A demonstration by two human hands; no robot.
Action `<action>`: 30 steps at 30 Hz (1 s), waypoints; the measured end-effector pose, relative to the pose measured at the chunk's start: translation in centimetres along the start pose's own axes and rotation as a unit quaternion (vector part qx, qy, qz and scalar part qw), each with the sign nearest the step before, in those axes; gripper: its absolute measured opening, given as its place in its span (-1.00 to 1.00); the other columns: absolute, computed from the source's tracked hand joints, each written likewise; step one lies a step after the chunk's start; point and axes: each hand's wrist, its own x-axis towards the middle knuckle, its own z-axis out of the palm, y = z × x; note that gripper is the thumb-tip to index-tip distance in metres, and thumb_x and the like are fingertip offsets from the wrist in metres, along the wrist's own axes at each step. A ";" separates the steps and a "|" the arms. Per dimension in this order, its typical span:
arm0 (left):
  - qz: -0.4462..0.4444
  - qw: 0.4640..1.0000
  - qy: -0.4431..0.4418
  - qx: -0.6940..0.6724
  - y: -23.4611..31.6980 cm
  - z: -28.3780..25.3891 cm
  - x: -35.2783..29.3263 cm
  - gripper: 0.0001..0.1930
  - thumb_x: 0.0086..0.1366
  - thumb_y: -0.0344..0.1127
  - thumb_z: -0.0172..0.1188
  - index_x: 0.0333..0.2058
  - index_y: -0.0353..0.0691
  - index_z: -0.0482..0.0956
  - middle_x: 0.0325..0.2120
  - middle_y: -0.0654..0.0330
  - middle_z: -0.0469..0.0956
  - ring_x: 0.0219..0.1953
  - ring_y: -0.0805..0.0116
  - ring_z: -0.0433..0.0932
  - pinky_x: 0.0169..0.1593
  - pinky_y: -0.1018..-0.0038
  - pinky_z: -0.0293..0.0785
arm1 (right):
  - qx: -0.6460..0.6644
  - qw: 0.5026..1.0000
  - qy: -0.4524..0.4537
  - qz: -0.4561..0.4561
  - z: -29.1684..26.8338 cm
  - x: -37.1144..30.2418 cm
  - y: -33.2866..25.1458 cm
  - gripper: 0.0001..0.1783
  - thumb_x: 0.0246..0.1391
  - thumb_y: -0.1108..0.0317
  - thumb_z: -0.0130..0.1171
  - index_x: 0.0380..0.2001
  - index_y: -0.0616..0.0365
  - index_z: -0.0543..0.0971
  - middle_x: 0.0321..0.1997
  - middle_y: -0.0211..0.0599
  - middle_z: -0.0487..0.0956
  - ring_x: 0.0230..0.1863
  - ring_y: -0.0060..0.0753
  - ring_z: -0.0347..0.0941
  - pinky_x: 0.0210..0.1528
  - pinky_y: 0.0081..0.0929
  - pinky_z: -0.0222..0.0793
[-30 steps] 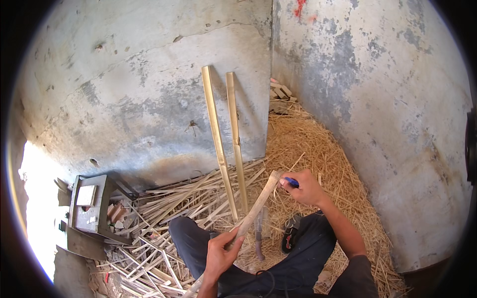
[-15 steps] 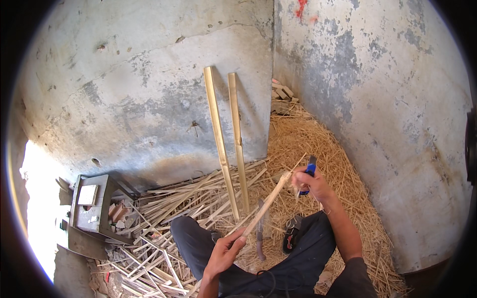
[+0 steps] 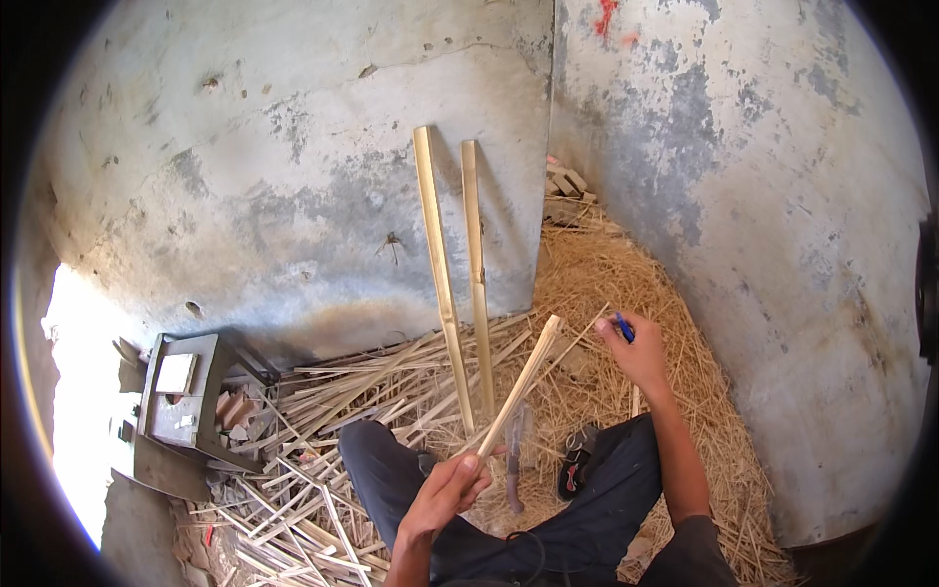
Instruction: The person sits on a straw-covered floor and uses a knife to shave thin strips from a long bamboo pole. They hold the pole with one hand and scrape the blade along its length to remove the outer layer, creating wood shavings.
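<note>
My left hand [image 3: 452, 489] is closed around the lower end of a pale bamboo strip [image 3: 520, 389], which slants up and away to the right. Its far end looks split into thinner lengths. My right hand [image 3: 636, 352] is closed on a small blue-handled tool [image 3: 624, 327], perhaps a knife; its blade is hidden. Beside the fingers of that hand runs a thin sliver [image 3: 585, 331], apart from the bamboo strip at its upper end. Whether the fingers pinch it, I cannot tell.
A wooden-handled knife [image 3: 514, 492] lies on the floor between my legs. Two long bamboo lengths [image 3: 437, 245] lean on the wall. Cut strips [image 3: 391, 377] cover the floor to the left, shavings [image 3: 626, 264] to the right. A small wooden stool [image 3: 201, 401] lies tipped at far left.
My right hand has turned and moved slightly right, away from the strip's tip. The tool's dark end, visible before, is now hidden. The strip in my left hand stands a little steeper.
</note>
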 end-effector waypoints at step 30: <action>0.030 0.997 -0.017 0.070 0.0 1.4 1.2 -0.54 0.77 0.00 -0.15 -0.01 -0.28 0.57 -0.49 0.44 0.27 -0.52 0.65 0.16 -0.44 0.61 0.15 | 0.098 0.981 -0.060 -0.155 1.6 -7.8 -8.2 -0.70 0.40 0.19 0.32 0.00 0.19 0.64 -0.27 -0.18 0.69 -0.28 -0.23 0.70 -0.22 -0.26 0.58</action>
